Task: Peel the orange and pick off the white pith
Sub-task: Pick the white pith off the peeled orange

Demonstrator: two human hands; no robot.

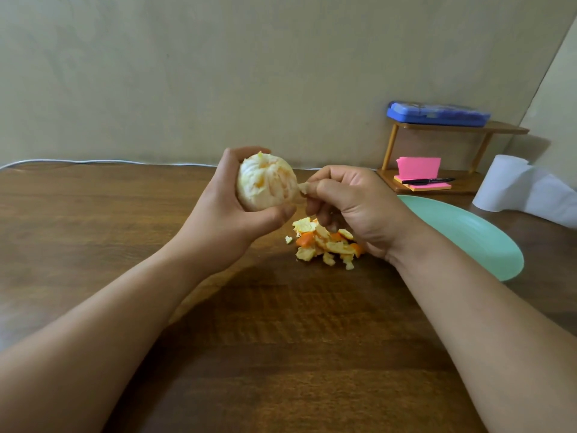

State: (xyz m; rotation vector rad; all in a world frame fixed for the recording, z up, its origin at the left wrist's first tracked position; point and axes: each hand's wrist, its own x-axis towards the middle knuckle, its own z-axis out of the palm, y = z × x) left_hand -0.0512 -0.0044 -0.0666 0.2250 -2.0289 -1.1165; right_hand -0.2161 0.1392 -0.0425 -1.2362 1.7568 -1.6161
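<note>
The left hand (pixel 231 214) is raised above the wooden surface (pixel 281 339) and holds the peeled orange (pixel 265 182), fingers wrapped round the far side and thumb pressed under its near side. The fruit is almost wholly bare of rind (pale pith covers most of it, with orange flesh showing through in patches).

Just to the right of that hand, the right hand (pixel 352 207) has its fingers curled, and its thumb and forefinger pinch a small strip of white pith (pixel 303 187). The strip's other end touches the orange's right side; whether it is attached there cannot be told.

Below the right hand, partly hidden by its lower fingers, a pile of peel scraps (pixel 324 242) lies on the surface, some orange side up, some pale side up.

To the right of the right hand's wrist sits a mint-green plate (pixel 468 232). Farther right, beyond it, stands a roll of white paper (pixel 505 185) with a loose tail. Past the right hand, against the wall, stands a small wooden shelf (pixel 452 126): a blue case (pixel 437 114) on its top, pink sticky notes (pixel 418 168) and a black pen (pixel 427 181) on its lower level. A white cable (pixel 93 161) runs along the wall beyond the left hand.
</note>
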